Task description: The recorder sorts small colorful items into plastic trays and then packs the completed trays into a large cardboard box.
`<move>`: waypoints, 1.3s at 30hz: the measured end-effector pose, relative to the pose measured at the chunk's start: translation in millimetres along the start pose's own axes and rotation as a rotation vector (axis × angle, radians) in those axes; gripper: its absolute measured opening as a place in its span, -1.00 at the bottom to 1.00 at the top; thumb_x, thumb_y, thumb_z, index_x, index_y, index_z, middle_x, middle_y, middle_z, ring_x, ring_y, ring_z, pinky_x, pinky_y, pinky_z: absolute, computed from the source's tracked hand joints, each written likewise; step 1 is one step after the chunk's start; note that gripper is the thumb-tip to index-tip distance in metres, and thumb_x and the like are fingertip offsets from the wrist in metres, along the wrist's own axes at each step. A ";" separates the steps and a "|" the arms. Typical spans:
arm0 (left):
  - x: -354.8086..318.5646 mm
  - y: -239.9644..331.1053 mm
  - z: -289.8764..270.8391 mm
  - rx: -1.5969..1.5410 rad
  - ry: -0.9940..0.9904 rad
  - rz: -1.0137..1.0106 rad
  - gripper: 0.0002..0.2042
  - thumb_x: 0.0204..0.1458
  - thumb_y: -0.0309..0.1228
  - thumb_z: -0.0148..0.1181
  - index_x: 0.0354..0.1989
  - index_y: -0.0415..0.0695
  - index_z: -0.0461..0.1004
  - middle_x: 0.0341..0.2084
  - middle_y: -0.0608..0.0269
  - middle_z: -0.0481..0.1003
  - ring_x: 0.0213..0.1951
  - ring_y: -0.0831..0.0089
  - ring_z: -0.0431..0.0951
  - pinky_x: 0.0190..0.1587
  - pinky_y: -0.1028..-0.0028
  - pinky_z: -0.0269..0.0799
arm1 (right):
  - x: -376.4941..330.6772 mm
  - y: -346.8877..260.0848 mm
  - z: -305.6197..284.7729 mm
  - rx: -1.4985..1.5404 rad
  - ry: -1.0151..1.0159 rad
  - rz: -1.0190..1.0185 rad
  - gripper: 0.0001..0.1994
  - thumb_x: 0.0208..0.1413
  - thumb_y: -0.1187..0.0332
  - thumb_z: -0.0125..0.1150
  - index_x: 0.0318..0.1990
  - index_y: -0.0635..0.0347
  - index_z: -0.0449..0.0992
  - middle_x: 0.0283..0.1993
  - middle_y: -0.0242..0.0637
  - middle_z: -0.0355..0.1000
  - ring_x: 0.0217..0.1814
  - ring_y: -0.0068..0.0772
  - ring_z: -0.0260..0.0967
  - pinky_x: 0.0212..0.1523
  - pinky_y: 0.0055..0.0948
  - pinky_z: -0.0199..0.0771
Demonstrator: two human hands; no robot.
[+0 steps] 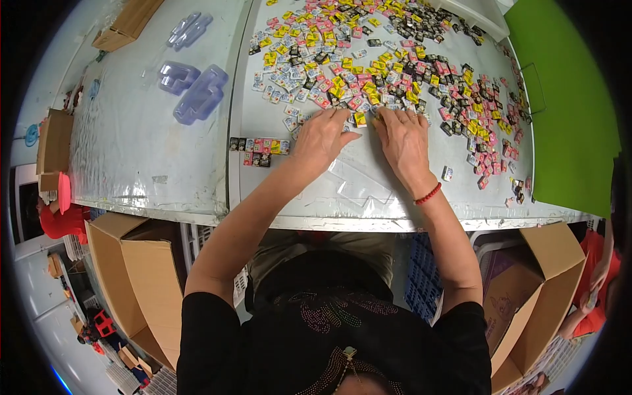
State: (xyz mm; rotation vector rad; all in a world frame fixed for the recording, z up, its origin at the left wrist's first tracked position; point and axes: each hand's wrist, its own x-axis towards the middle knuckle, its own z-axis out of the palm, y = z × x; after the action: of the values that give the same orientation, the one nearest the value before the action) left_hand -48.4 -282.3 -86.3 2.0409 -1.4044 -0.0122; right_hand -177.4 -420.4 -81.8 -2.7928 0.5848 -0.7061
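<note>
Many small printed blocks in yellow, pink, black and white [368,66] lie spread over the pale tabletop. At the near edge of this spread, my left hand [322,138] touches white and pink blocks, its thumb stretched apart from the bent fingers. My right hand [403,138] reaches in beside it with bent fingers; a bit of yellow shows by its thumb, and its fingertips are partly hidden. Between the hands lies a yellow block [359,120]. A clear plastic tray [359,187] lies just below my hands. Left of my left hand, several blocks stand in neat rows [260,147].
Clear bluish molded trays [201,95] lie on the left table section. A white bin [477,16] stands at the far right, near a green panel [566,99]. Open cardboard boxes [148,270] [533,296] flank me below the table edge. A person in red [596,283] is at right.
</note>
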 end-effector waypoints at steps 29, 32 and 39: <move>1.6 2.4 -1.7 -0.036 -0.029 -0.186 -0.58 -0.12 -0.46 0.35 -0.04 -0.29 0.44 -0.45 0.01 0.47 -0.37 0.13 0.54 -0.30 0.27 0.45 | 44.6 13.4 19.7 0.177 -0.102 -0.120 -0.85 -0.05 0.45 0.26 -0.28 0.14 0.51 -0.30 -0.23 0.50 -0.16 -0.17 0.43 -0.07 -0.25 0.31; 6.5 2.2 -5.5 -0.069 -0.057 -0.187 -0.56 -0.12 -0.44 0.36 -0.03 -0.29 0.44 -0.44 -0.02 0.48 -0.40 0.12 0.54 -0.30 0.26 0.45 | 34.9 15.6 -5.2 0.244 -0.007 -0.103 -0.84 -0.04 0.45 0.26 -0.25 0.15 0.52 -0.28 -0.23 0.52 -0.16 -0.18 0.45 -0.05 -0.28 0.32; 18.1 0.7 -11.9 -0.024 -0.263 -0.220 -0.52 -0.13 -0.35 0.40 -0.01 -0.27 0.47 -0.41 -0.02 0.51 -0.39 0.17 0.55 -0.28 0.27 0.45 | -12.0 3.3 -22.4 0.152 -0.096 0.043 -0.77 -0.02 0.45 0.26 -0.16 0.18 0.52 -0.31 -0.20 0.49 -0.24 -0.17 0.43 -0.11 -0.26 0.30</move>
State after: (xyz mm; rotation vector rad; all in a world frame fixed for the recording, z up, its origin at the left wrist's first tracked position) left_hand -37.1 -291.6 -70.3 2.2253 -1.3148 -0.4024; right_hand -199.1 -420.5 -68.3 -2.6492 0.5471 -0.5782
